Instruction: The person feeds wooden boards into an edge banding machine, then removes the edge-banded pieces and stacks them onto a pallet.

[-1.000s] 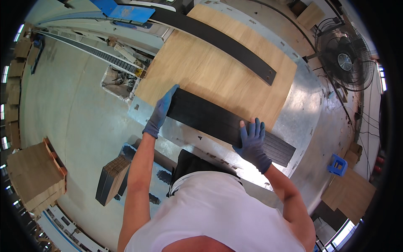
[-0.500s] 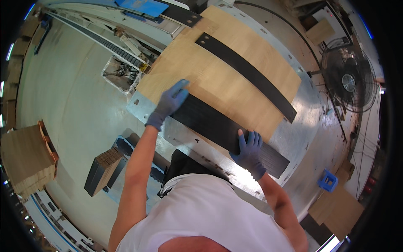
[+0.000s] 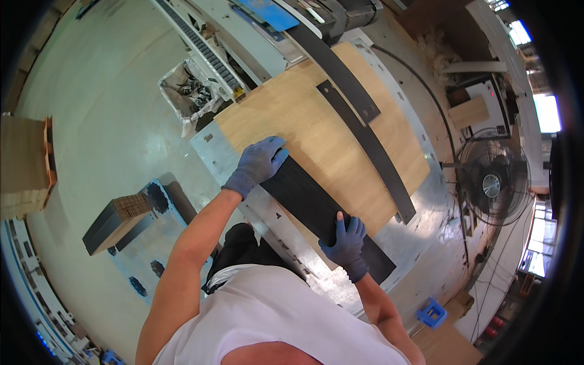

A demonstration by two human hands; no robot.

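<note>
A long black board (image 3: 310, 198) lies along the near edge of the table, maybe more than one layer thick. My gloved left hand (image 3: 258, 163) is closed over its far-left end. Toward the near-right end, my gloved right hand (image 3: 345, 244) grips the same board, its bare thumb tip on the top face and its fingers over the board. Beyond it, a narrower black strip (image 3: 371, 146) with holes at one end lies on the wooden tabletop (image 3: 292, 115). Another black strip (image 3: 331, 64) reaches out of the machine beside it, two holes at its near end.
Metal plates (image 3: 210, 143) border the tabletop. A lined bin (image 3: 176, 91) stands by the machine's rail (image 3: 198, 45). On the left, stacked dark boards (image 3: 115, 222) rest on a blue platform (image 3: 164, 243). A caged fan (image 3: 491, 182) and a blue stool (image 3: 432, 313) are at right.
The strip from the machine has come further out over the tabletop. My left hand has closed on the board's end; my right hand stays on the board. The whole view has turned and shifted.
</note>
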